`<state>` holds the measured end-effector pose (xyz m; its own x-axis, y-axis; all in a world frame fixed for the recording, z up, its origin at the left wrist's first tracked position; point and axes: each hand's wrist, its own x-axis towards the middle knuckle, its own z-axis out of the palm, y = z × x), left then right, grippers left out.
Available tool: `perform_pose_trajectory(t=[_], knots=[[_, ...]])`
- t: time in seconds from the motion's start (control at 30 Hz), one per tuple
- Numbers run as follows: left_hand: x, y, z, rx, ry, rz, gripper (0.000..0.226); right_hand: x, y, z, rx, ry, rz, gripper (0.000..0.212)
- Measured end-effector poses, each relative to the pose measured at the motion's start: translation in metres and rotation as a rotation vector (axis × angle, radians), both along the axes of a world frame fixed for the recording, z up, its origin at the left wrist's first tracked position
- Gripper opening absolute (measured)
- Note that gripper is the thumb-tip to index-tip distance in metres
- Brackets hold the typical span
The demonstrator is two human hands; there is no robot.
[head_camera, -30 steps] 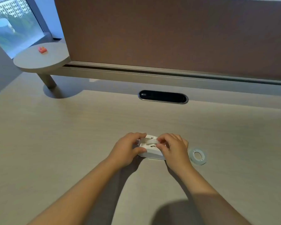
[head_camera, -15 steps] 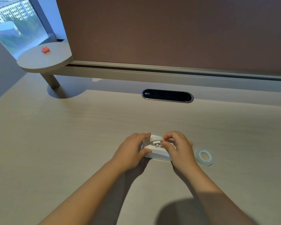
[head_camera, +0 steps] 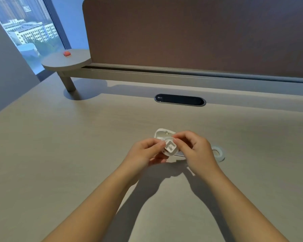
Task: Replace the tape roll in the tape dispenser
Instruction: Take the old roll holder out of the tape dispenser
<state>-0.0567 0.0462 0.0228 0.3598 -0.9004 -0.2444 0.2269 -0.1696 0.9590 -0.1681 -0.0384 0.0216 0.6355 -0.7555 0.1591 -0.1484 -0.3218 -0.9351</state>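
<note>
Pale wood-grain desk [head_camera: 42, 154] fills the view, backed by a brown divider panel [head_camera: 199, 32] with a dark oval cable port [head_camera: 180, 100] set into the surface below it. A round side shelf [head_camera: 66, 62] at far left carries a small red object [head_camera: 66, 53]; a window lies beyond.

I note the white tape dispenser [head_camera: 162, 133] resting on the desk, mostly masked by the hands. From the part that shows, its long axis appears to run left to right across my view, rounded end to the left; I cannot confirm where the cutter end points.

Left hand [head_camera: 143, 154] and right hand [head_camera: 196, 151] meet just above the dispenser. Both sets of fingertips are closed on the same small piece: a round white spool hub [head_camera: 170, 147], its flat face with a square moulded boss tilted up toward the camera. It is held clear of the dispenser's cradle, so I judge the step in hand to be taking the hub out and stripping any spent core from it. Whether a core is on it I cannot tell.

The new tape roll [head_camera: 218, 152] lies flat on the desk just right of the right hand, hole upward, partly hidden.

To do this well, I advise keeping one hand pinching the hub's rim, pulling apart squarely along the axle, and noting which hub end faces which cradle slot before threading the fresh roll.
</note>
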Motion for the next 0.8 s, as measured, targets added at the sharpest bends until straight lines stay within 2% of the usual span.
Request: perform_pose_trajectory(t=[0.07,0.2,0.3,0.57,0.7,0.8], knots=[[-0.006,0.011,-0.007,-0.04,0.001,0.03,0.015,-0.007,0.015,-0.006,-0.084,-0.025,-0.055,0.01],[-0.021,0.041,-0.017,-0.132,-0.04,0.049,0.016,-0.022,0.056,-0.015,-0.381,-0.04,-0.119,0.021],[-0.039,0.07,-0.017,-0.199,-0.1,0.036,0.016,-0.035,0.089,-0.016,-0.541,-0.031,-0.128,0.022],[-0.066,0.128,0.008,-0.345,-0.464,0.119,0.015,-0.065,0.142,0.011,-0.835,0.04,-0.117,0.018],[-0.08,0.137,0.014,-0.394,-0.666,0.183,0.017,-0.077,0.15,0.019,-0.966,0.091,-0.118,0.018],[-0.087,0.135,0.012,-0.416,-0.739,0.23,0.019,-0.081,0.147,0.018,-1.03,0.091,-0.144,0.018]])
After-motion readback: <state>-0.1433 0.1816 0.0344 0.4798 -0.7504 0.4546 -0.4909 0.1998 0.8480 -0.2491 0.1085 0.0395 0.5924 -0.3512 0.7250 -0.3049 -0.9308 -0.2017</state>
